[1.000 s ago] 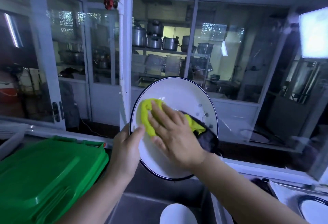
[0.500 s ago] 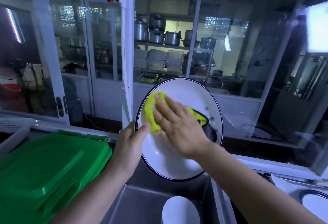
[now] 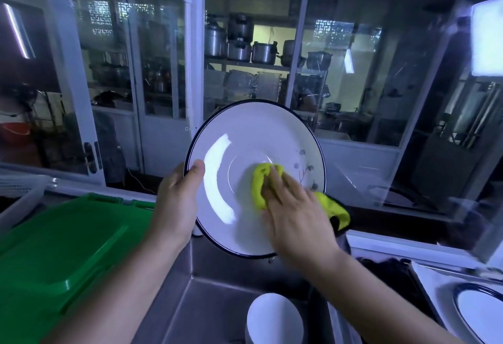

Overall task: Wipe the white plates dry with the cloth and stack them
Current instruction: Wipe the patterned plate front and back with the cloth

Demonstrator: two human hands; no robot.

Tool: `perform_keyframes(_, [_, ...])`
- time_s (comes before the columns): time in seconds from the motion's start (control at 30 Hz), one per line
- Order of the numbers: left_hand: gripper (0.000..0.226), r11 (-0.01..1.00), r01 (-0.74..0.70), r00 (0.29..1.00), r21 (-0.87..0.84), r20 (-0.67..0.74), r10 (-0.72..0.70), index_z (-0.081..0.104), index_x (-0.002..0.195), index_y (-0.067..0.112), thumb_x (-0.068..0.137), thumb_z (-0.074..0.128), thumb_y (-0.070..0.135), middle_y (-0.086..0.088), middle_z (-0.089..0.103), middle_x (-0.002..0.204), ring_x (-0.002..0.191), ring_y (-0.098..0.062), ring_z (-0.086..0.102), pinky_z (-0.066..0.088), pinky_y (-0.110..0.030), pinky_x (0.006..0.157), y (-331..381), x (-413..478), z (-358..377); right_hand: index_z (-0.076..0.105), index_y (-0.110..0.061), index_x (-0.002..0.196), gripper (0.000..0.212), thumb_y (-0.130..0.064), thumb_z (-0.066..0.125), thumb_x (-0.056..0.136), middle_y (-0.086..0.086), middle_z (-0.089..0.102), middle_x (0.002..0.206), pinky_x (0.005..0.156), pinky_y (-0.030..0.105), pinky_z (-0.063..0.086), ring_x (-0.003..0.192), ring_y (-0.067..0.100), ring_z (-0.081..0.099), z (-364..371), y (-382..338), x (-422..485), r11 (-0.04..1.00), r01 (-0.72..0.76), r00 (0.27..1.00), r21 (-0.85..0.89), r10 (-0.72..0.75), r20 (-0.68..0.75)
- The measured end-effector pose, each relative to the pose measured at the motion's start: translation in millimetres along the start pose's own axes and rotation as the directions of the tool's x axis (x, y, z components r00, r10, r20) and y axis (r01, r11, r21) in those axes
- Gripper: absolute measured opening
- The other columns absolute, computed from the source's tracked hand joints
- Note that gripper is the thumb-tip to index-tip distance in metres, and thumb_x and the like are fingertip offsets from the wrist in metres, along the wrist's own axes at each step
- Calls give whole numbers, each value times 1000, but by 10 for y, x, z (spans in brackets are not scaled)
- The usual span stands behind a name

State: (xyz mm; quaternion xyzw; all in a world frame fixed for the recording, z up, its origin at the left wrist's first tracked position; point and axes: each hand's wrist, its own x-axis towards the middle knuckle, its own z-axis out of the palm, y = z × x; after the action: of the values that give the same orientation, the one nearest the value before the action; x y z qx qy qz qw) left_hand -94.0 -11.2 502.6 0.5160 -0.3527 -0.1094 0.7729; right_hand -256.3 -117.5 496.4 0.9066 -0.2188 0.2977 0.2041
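The white plate [image 3: 245, 136] is held up on edge above the sink [image 3: 206, 303]. The left hand [image 3: 177, 202] grips its left rim. The right hand [image 3: 296, 213], fingers flat, presses the yellow cloth [image 3: 260, 180] against its middle. A green lid [image 3: 60, 256] lies left of the sink, and a second plate [image 3: 481, 308] lies to its right.

Stainless steel sink basin [image 3: 217, 303] along the bottom of the frame, with a white worktop [image 3: 424, 275] to its right.

A white round dish [image 3: 273, 322] sits in the basin at bottom centre. A white plate with a dark blue rim [image 3: 481, 308] lies flat on the worktop at lower right, cut by the frame edge. Between plate and basin lies a dark crumpled thing [image 3: 386, 270], too blurred to name. A green plastic lidded bin [image 3: 54, 256] fills the lower left, just beside the basin.
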Motion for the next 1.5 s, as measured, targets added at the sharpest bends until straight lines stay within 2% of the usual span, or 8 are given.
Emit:
perform_keyframes(0.17, [27,1000,12,984,-11,-176,-14,65,61,32,80,51,44,16,59,57,61,-9,52,41,-36,68,-81,5,166,60,-17,126,53,-50,40,89,4,55,137,83,33,49,125,27,53,-2,-412,-90,971,168,985,169,-160,-56])
perform_keyframes(0.43, [25,996,74,989,-50,-126,-79,70,81,20,98,51,25,7,75,79,72,-10,70,52,-25,60,-21,16,79,70,-18,106,22,-11,54,92,4,66,119,72,35,49,104,26,63,322,152,-214,931,365,871,-6,-344,-351])
perform_keyframes(0.8, [20,929,268,913,256,240,-329,67,98,20,96,53,34,1,76,98,76,-7,71,53,-29,68,178,243,-38,71,-19,80,12,-12,65,87,3,68,81,59,31,46,72,24,65,312,499,-217,862,481,751,-161,-500,-432])
perform_keyframes(0.93, [69,796,-77,901,600,383,-202,35,141,29,82,67,49,36,47,127,110,11,48,37,-11,89,171,212,-153,67,-21,71,19,-17,63,89,-1,62,69,51,31,43,59,22,58,288,504,-234,879,457,803,-134,-472,-364])
perform_keyframes(1.1, [93,-27,-775,631,632,775,36,53,134,21,59,67,73,5,50,143,140,-12,35,17,-35,118,50,-102,0,61,-19,65,13,-14,72,59,0,56,64,47,30,40,53,24,53,199,544,-202,880,474,869,-39,-474,-140])
perform_keyframes(1.2, [55,1,-834,551,551,834,-29,71,93,20,56,77,61,5,71,93,94,-20,66,51,-33,89,-55,-175,99,57,-17,63,24,-16,75,47,2,53,60,44,27,36,50,26,51,153,528,-196,888,455,890,68,-450,-68])
perform_keyframes(1.3, [43,-8,-859,511,511,859,12,55,58,16,49,86,43,4,53,52,47,-21,54,39,-23,43,-144,-176,128,55,-17,61,29,-19,77,42,1,51,57,41,25,34,47,27,48,107,494,-213,900,406,912,158,-410,-7])
perform_keyframes(1.5, [59,144,-848,521,510,852,54,28,51,21,55,83,42,5,30,42,41,-10,26,9,-17,42,-168,-123,125,61,-19,73,20,-24,72,58,-2,56,69,50,28,31,63,24,52,45,482,-241,933,199,943,300,-266,200])
